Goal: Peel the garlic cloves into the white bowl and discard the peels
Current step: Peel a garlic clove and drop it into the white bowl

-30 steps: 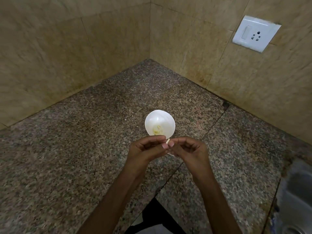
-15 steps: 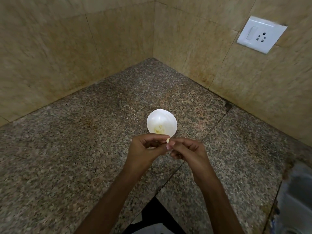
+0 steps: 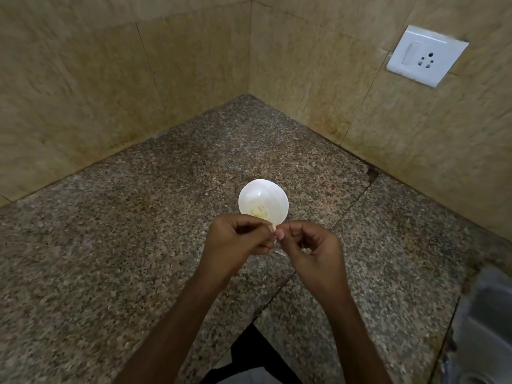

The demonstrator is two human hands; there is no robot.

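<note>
A few peeled cloves [image 3: 259, 212] lie in the white bowl [image 3: 263, 189] on the surface [image 3: 138, 245]; left hand [image 3: 235, 241] and right hand [image 3: 314, 246], fingers curled, pinch one garlic clove [image 3: 274, 226] just beside its rim, peel [image 3: 279, 252] hanging loose: peeling apparently midway, discarding undone

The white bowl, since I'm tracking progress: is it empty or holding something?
Not empty: small pale yellowish pieces lie at the bottom of the white bowl; their count is unclear.
</note>
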